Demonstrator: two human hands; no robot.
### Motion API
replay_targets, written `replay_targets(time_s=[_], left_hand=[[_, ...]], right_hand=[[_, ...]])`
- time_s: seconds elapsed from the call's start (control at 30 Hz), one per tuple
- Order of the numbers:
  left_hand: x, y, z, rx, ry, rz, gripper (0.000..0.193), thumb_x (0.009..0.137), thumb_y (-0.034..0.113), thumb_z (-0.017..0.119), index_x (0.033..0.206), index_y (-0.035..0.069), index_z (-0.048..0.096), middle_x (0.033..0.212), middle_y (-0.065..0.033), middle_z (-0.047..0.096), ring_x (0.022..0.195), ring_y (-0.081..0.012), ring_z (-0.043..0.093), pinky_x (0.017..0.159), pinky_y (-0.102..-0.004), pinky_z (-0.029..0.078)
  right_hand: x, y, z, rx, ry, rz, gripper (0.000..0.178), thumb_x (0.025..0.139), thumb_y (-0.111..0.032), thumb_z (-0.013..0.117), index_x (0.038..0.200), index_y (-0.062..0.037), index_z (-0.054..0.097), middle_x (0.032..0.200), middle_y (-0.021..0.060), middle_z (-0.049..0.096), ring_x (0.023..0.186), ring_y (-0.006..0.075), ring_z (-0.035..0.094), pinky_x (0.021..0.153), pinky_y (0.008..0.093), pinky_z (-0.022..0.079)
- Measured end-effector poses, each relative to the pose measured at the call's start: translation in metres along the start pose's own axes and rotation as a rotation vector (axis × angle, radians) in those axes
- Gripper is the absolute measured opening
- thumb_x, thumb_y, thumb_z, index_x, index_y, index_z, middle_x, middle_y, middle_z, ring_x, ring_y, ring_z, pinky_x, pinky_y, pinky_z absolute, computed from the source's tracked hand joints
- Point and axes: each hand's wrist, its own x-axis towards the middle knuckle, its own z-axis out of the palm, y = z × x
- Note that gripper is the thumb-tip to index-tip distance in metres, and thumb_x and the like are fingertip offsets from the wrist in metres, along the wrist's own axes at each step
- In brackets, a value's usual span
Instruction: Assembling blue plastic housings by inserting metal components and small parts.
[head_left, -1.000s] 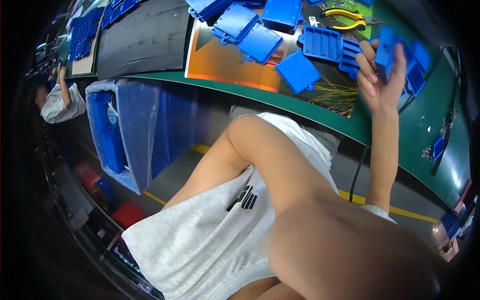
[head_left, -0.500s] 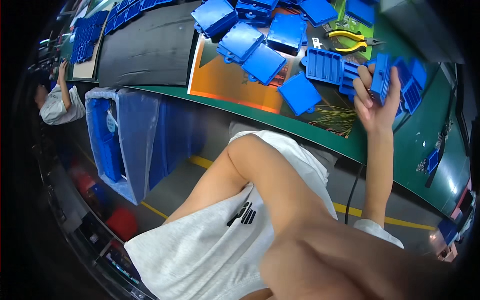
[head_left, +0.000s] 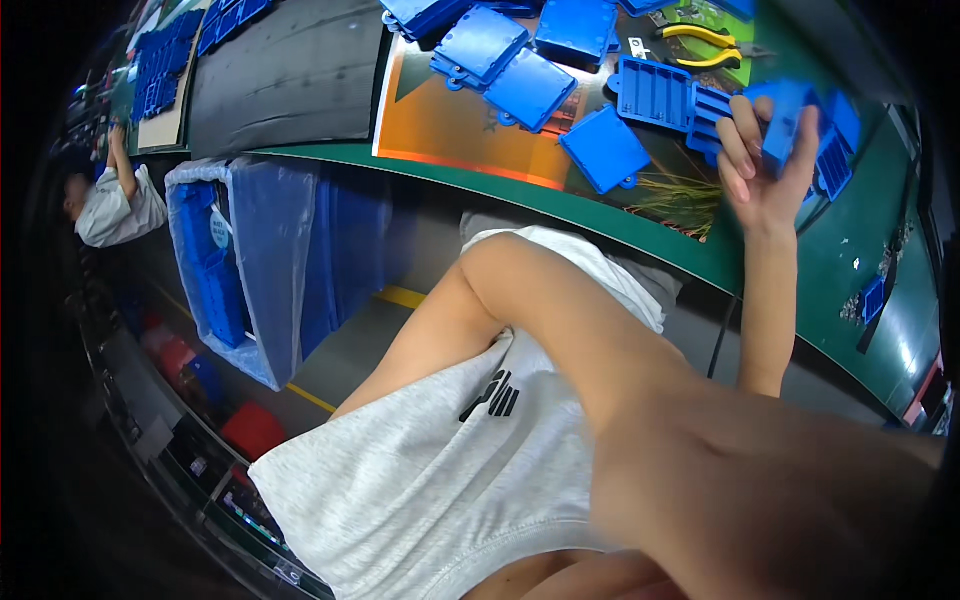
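Observation:
My right hand [head_left: 762,190] is raised over the far right of the bench. Its fingers and thumb are closed around a small blue plastic box [head_left: 786,135], which is smeared by motion. Open blue trays with ribbed compartments [head_left: 655,92] lie just left of that hand. A closed blue case [head_left: 604,150] rests nearer the bench edge. My left arm bends at the elbow and comes back close to the camera. The left hand [head_left: 750,480] is large and blurred there, its fingers hidden.
Several blue cases [head_left: 530,88] lie on an orange sheet [head_left: 430,120]. Yellow-handled pliers [head_left: 705,45] sit behind the trays, and thin wires [head_left: 670,200] near the front edge. A plastic-lined blue bin [head_left: 270,270] stands below the bench. Another person [head_left: 120,205] works at far left.
The view has shifted slightly. My right hand still grips the blue box, which has tilted and blurred. My left hand appears larger and farther right, close to the camera.

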Motion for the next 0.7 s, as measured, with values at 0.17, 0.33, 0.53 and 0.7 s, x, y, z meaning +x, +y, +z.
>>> replay_targets(time_s=[0.17,0.33,0.53,0.7], left_hand=[[0.006,0.019,-0.016,0.058,-0.026,0.042,0.036,0.093,0.026,0.034,0.105,-0.003,0.051,0.096,-0.0146,0.058,0.090,-0.0201,0.055,0.079,-0.0312,0.045],[0.004,0.016,-0.006,0.026,0.026,0.000,0.034,0.093,0.025,0.034,0.104,-0.002,0.051,0.095,-0.0144,0.058,0.089,-0.0199,0.055,0.079,-0.0311,0.045],[0.004,0.007,-0.007,0.065,0.047,0.013,0.033,0.093,0.024,0.034,0.102,-0.002,0.052,0.094,-0.0141,0.058,0.087,-0.0197,0.056,0.079,-0.0310,0.045],[0.008,0.005,-0.009,0.088,0.051,0.025,0.032,0.093,0.023,0.035,0.101,-0.002,0.053,0.093,-0.0139,0.058,0.087,-0.0196,0.056,0.078,-0.0309,0.045]], right_hand=[[0.006,0.010,-0.005,0.005,-0.010,0.038,0.051,0.092,-0.055,0.034,0.075,-0.0079,0.042,0.064,0.0022,0.033,0.051,0.0124,0.038,0.030,0.0211,0.035],[0.005,-0.002,-0.005,-0.065,0.012,0.001,0.050,0.093,-0.053,0.033,0.072,-0.0077,0.040,0.064,0.0021,0.033,0.052,0.0119,0.039,0.033,0.0213,0.036],[0.007,0.005,-0.005,-0.027,-0.055,-0.004,0.042,0.092,-0.047,0.043,0.076,-0.0080,0.041,0.066,0.0021,0.032,0.052,0.0119,0.034,0.035,0.0205,0.034],[0.003,0.002,-0.002,-0.031,-0.052,-0.015,0.049,0.093,-0.053,0.034,0.071,-0.0091,0.040,0.064,0.0025,0.032,0.054,0.0148,0.040,0.036,0.0246,0.038]])
